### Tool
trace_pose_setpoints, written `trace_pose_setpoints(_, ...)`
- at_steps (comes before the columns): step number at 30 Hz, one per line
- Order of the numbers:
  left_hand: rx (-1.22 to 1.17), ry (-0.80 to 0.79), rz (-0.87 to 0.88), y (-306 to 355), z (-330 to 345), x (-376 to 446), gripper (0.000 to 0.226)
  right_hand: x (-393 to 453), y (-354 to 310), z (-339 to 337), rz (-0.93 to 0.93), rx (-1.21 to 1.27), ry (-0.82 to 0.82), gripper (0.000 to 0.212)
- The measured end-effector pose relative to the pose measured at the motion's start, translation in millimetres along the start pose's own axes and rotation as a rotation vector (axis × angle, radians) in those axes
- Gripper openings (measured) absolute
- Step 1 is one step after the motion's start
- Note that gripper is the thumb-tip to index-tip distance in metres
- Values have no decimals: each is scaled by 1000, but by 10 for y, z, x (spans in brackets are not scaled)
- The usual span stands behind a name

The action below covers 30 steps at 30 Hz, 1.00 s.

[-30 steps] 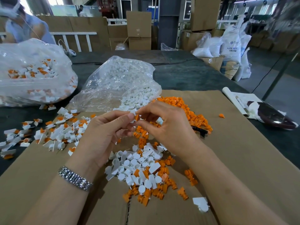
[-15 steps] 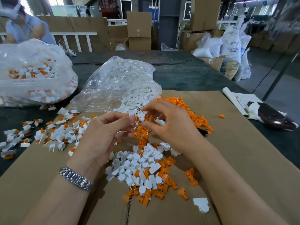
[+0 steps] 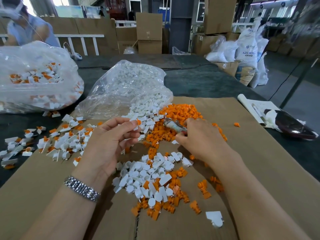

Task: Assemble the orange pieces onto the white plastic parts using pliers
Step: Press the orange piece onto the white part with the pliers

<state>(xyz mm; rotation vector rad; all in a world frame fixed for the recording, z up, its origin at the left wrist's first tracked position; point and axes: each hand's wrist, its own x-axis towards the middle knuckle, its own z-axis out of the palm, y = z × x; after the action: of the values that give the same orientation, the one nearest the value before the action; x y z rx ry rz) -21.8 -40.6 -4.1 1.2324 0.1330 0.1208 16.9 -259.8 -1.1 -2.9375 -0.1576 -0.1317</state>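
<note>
- The left hand (image 3: 110, 141) is raised over a sheet of brown cardboard (image 3: 259, 170) on a dark table (image 3: 207, 80). Its thumb and fingers (image 3: 121, 122) pinch a small white plastic part (image 3: 136, 124) with an orange piece (image 3: 138, 122) showing in its top.
- The right hand (image 3: 199, 141) is just to the right, fingers curled round a blurred, pale, slim tool (image 3: 174, 126), probably the pliers, whose tip points toward the held part but does not touch it.
- A heap of loose orange pieces (image 3: 180, 113) lies beyond the hands; mixed white and orange parts (image 3: 152, 181) lie nearer the body.
- Finished-looking white parts with orange centres (image 3: 57, 141) are scattered to the left.
- An open clear bag of white parts (image 3: 128, 87) sits behind; another clear bag (image 3: 34, 78) sits far left.
- The parts look tiny, light, rigid and smooth, so likely to slip or flick away. Pinching the white part by its flat tab seems best, leaving the round socket free for the tool.
</note>
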Motion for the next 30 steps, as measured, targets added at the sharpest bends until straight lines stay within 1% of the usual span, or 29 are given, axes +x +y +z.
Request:
trace_pose_setpoints(3,-30,8,-12,-7,17,-3,18,-27,-4,-115,-6,277,72,25)
trace_pose_setpoints(5,-38,5,4,-17,27,-8,22,-65,-14,-247,4,530,53,21)
trace_pose_setpoints(6,-41,2,18,-18,34,-14,22,-93,-24,-315,5,664,-19,19)
trace_pose_setpoints(7,-46,-1,33,-17,39,-21,22,-124,-36,-365,2,793,-134,18)
trace_pose_setpoints(8,-52,-3,47,-14,43,-27,22,-156,-51,-395,-6,894,-263,17)
trace_pose_setpoints(9,-57,-5,61,-10,48,-33,23,-186,-70,-414,-19,945,-372,17)
trace_pose_setpoints(11,-56,-5,86,0,53,-44,26,-243,-121,-415,-61,927,-483,19)
trace_pose_setpoints(13,-47,7,105,10,57,-48,29,-295,-174,-408,-110,858,-508,20)
trace_pose_setpoints(16,-34,30,132,18,73,-57,25,-365,-237,-456,-178,716,-502,24)
trace_pose_setpoints(20,21,63,180,4,78,-56,7,-402,-315,-472,-209,704,-514,23)
trace_pose_setpoints(23,99,101,211,-26,59,-34,9,-408,-341,-446,-230,668,-487,24)
trace_pose_setpoints(26,145,113,218,-43,43,-26,4,-415,-366,-416,-245,635,-460,26)
trace_pose_setpoints(30,167,133,218,-63,29,-14,5,-421,-400,-384,-262,588,-409,35)
